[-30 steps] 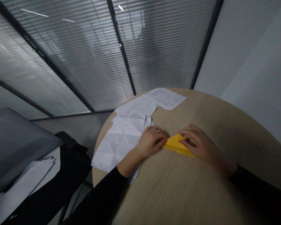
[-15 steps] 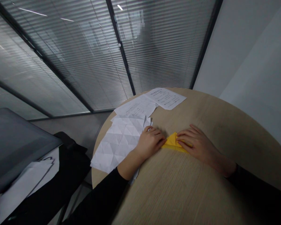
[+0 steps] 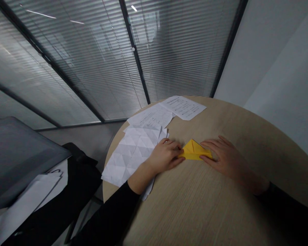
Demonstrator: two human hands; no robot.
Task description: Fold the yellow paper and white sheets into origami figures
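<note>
Nearest to the camera, a round wooden table (image 3: 195, 212) is being viewed from above, and two black sleeves (image 3: 110, 215) are being extended across it. A yellow paper triangle (image 3: 194, 151) is being kept flat on the bare wood near the table's middle, between the two hands. Its point is being directed away from the wearer, and a crease is being shown down its centre.

The left hand (image 3: 165, 157) is being rested against the triangle's left corner, with the left fingers (image 3: 173, 147) held together, lightly curled and touching the paper. They are not being seen clamped on it. The right hand (image 3: 228, 160) is being rested at the right corner, with the right fingers (image 3: 210, 145) spread apart and the thumb being laid along the lower edge.

Just beside the left hand, a creased white sheet (image 3: 129, 153) is being overlapped by the left wrist. Beyond it, two printed pages (image 3: 183, 107) are being spread towards the far rim. To the left, beyond the table's edge, a grey laptop lid (image 3: 20, 153), a black bag (image 3: 77, 177) and white papers (image 3: 28, 201) are being shown. Farther off, a glass partition with blinds (image 3: 66, 68) and a pale wall (image 3: 272, 51) are being seen.
</note>
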